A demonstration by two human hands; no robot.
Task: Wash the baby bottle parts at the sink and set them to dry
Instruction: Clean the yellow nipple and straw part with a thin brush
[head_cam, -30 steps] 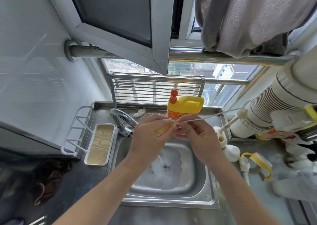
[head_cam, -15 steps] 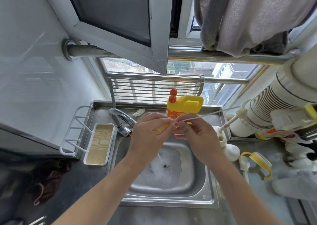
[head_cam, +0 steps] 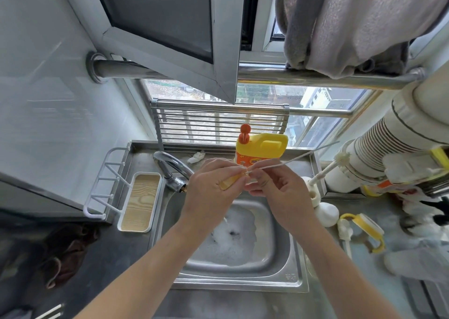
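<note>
Above the steel sink (head_cam: 286, 277), my left hand (head_cam: 213, 187) grips a small yellow bottle part (head_cam: 229, 182). My right hand (head_cam: 277, 192) pinches a thin white straw brush (head_cam: 298, 158) where it meets the yellow part; its wire runs up and to the right. Soapy foam (head_cam: 233, 236) lies in the basin. On the counter at right sit a yellow-handled bottle collar (head_cam: 366, 228), a white rounded bottle part (head_cam: 326, 213) and a white bottle brush (head_cam: 325, 170) standing in its holder.
A yellow detergent jug (head_cam: 261, 152) stands behind the sink, the tap (head_cam: 172, 170) at back left. A white tray with hooks (head_cam: 139, 202) is left of the sink, a dark cloth (head_cam: 65, 248) further left. A window sash (head_cam: 175, 34) and hanging towels (head_cam: 352, 19) are overhead.
Both hands have stayed above the sink, working the straw brush at the yellow part; the brush wire has shifted only slightly.
</note>
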